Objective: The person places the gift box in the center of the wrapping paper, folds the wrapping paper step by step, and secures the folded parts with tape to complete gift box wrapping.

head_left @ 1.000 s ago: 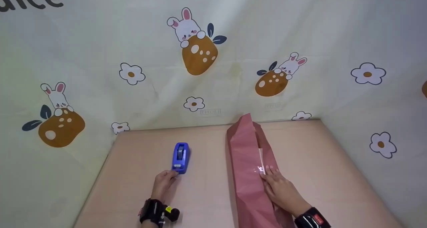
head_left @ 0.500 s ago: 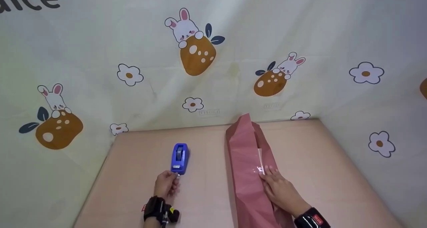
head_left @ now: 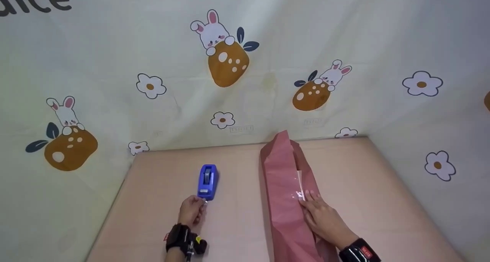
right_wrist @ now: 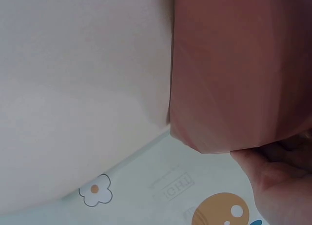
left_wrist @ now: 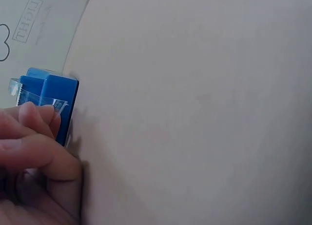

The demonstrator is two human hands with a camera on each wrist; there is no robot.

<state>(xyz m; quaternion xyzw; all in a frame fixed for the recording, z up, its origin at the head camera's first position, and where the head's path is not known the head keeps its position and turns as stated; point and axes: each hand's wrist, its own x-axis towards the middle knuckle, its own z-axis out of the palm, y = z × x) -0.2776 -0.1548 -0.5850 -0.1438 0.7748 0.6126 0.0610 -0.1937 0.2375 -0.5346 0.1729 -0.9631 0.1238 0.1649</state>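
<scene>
A blue tape dispenser (head_left: pixel 207 180) stands on the table, left of the middle in the head view. My left hand (head_left: pixel 190 211) is at its near end and pinches a short piece of clear tape (left_wrist: pixel 59 104) between thumb and finger. In the left wrist view the tape lies close to the dispenser's toothed edge; whether it is still joined there I cannot tell. My right hand (head_left: pixel 325 220) rests with fairly straight fingers on a long parcel in dusky pink wrapping paper (head_left: pixel 282 204). A clear tape strip (head_left: pixel 299 181) sticks on the paper's seam beside the fingertips.
The table (head_left: pixel 237 170) has a pale pinkish cover and meets a curtain (head_left: pixel 160 43) printed with rabbits and flowers at its back edge. The parcel's far end reaches that back edge. Each wrist wears a black strap (head_left: pixel 178 237).
My left hand has turned slightly at the dispenser's near end, and its lower fingers and a glint of tape show more now. The right hand and the parcel have stayed put.
</scene>
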